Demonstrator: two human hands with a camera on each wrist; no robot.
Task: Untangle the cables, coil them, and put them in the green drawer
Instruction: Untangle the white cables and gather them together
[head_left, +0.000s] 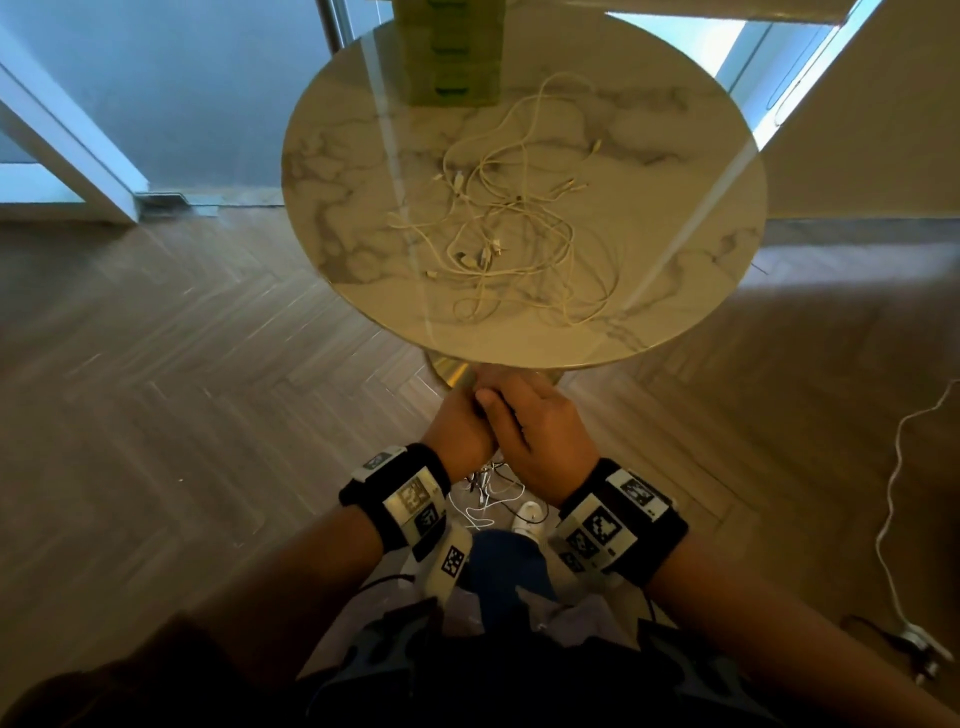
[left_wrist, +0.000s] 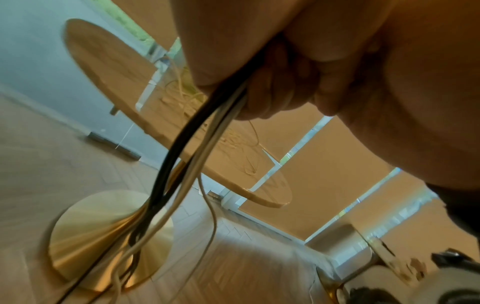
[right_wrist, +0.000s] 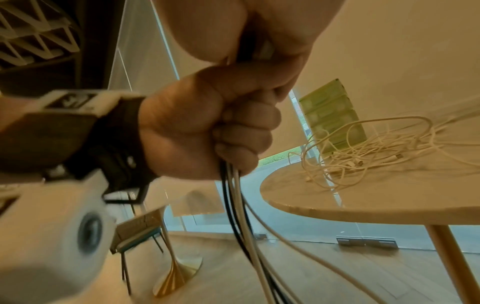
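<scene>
While a tangle of white cables (head_left: 511, 228) lies unsorted on the round marble table (head_left: 337, 171), left hand (head_left: 460, 428) and right hand (head_left: 540, 431) grip a hanging black-and-white cable bundle (right_wrist: 240, 222) below the edge; nothing looks coiled, and the green drawer unit (head_left: 449, 57) appears shut.

Each wrist wears a black band (head_left: 436, 467) with a white box on top. The boxes (head_left: 410, 499) carry small black-and-white square patterns. A white camera with a round glass eye (right_wrist: 89, 230) hangs under the left wrist. The arms are bare. The person wears blue trousers (head_left: 506, 566) and a white shoe (head_left: 530, 517).
</scene>
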